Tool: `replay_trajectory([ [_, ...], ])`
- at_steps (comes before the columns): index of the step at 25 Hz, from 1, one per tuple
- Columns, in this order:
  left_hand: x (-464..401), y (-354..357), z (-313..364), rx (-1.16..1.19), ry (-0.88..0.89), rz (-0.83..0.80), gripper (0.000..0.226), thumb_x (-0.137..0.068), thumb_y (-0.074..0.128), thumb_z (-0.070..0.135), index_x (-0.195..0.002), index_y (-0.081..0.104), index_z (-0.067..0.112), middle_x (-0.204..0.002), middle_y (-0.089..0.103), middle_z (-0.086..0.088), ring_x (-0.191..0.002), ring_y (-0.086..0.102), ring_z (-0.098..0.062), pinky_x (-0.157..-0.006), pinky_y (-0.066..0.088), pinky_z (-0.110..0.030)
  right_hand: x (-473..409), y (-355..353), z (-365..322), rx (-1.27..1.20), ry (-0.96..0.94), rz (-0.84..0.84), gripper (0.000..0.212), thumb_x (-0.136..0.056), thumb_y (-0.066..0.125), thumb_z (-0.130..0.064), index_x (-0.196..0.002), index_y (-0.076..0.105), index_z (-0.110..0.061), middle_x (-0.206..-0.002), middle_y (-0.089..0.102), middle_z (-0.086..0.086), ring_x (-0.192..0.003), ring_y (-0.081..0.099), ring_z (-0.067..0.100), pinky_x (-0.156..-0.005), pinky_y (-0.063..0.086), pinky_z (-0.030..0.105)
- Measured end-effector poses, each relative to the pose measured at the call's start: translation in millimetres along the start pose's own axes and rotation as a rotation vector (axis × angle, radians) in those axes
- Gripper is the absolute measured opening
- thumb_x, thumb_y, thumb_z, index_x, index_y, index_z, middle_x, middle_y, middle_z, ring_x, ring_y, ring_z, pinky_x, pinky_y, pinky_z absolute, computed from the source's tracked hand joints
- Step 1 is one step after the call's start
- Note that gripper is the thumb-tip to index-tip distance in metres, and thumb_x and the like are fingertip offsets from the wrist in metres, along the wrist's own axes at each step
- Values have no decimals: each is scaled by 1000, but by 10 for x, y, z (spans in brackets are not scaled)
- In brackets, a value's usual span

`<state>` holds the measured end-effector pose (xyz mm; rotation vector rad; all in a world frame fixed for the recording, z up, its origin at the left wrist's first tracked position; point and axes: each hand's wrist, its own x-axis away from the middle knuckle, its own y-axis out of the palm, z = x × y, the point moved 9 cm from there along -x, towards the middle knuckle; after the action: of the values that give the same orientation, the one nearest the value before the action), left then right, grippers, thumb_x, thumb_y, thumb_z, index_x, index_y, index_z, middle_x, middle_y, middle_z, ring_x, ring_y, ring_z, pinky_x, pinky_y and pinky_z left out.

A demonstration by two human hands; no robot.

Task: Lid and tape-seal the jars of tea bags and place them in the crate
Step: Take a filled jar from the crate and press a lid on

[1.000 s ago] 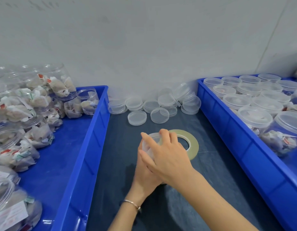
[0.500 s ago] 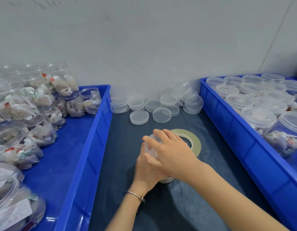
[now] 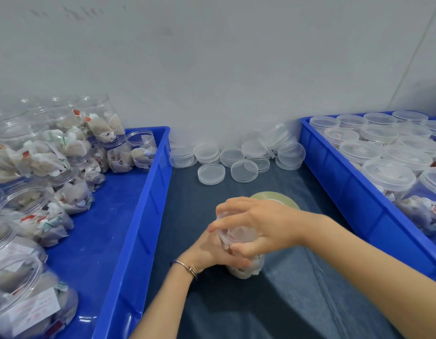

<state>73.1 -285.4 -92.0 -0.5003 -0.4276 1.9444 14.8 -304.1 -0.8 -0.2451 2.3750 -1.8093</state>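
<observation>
Both hands on one jar [image 3: 246, 267] standing mid-desk: left hand [image 3: 212, 250] wrapped round its body, right hand [image 3: 258, 223] clawed over the lid [image 3: 236, 232]. Best practice: steady base, turn lid level until snug. Contents mostly hidden by fingers. Tape roll [image 3: 278, 198] behind, half covered. Spare lids [image 3: 211, 173] by wall.

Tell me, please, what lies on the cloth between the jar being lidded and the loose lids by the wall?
In the head view, the tape roll lies flat there, just behind the jar; beyond it, bare dark cloth reaches the loose lids.
</observation>
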Motion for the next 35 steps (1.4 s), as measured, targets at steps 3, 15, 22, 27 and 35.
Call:
replay_trajectory([
  [3, 27, 17, 20, 125, -50, -27, 73, -44, 85, 36, -107, 52, 22, -97, 56, 13, -90, 56, 9, -74, 44, -10, -12, -39, 5, 101, 31, -103, 52, -83, 53, -56, -132, 40, -54, -134, 39, -24, -119, 43, 6, -90, 43, 31],
  [15, 60, 6, 13, 183, -62, -10, 84, -46, 86, 33, -121, 49, 33, -118, 60, 10, -111, 57, -1, -89, 45, -14, 126, -273, 50, -167, 3, 10, 71, -78, 69, -47, -141, 36, -41, -139, 34, -32, -128, 33, -11, -105, 35, 21],
  [22, 1, 64, 42, -87, -65, 22, 62, -51, 89, 16, -91, 46, 34, -82, 54, 32, -84, 49, 25, -62, 34, 5, 98, 41, -92, 240, -1, 148, 55, -88, 53, -44, -139, 46, -25, -136, 48, -6, -113, 48, 21, -94, 43, 30],
  [27, 14, 3, 37, -405, 93, 170, 64, -41, 69, 46, -96, 36, 46, -87, 41, 29, -81, 48, 27, -67, 37, 8, 20, 127, -155, 576, 394, 293, 46, -73, 50, -57, -95, 69, -22, -84, 63, -6, -58, 51, 19, -41, 31, 23],
  [35, -20, 60, -46, -263, -34, -62, 55, -54, 88, 30, -79, 40, 38, -77, 44, 21, -75, 46, 26, -60, 34, 3, 51, 35, -161, 133, -102, 15, 54, -91, 56, -36, -141, 44, -22, -140, 45, -2, -123, 41, 19, -107, 29, 24],
])
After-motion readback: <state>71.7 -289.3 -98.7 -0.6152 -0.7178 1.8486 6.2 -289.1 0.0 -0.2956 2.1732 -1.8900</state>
